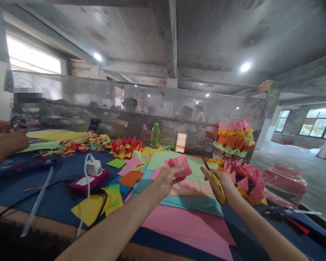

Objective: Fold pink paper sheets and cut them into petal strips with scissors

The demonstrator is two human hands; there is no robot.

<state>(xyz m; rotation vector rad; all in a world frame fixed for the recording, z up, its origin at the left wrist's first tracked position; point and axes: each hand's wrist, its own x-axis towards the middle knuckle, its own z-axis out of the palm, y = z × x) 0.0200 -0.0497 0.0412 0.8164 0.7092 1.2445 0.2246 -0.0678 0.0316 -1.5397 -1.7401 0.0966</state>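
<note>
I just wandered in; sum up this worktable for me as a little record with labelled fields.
Left hand: holds pink paper
Right hand: holds scissors with yellow handles
Beneath the hands: overlapping coloured sheets
Left side: purple power strip with white plug
Right side: clear jar
Farther back: green-capped bottle
Far left: another person's hand

People behind green bottle (155,137) blurred through mesh screen (225,103); people (129,121) indistinct.
Far left of bottle: co-worker's arm (7,145) cut by edge. Just right: pale item (181,141) pixelated. Right, nearer: right hand (215,178) hides part of yellow scissors (222,197); blue tool (311,224) runs off edge.
</note>
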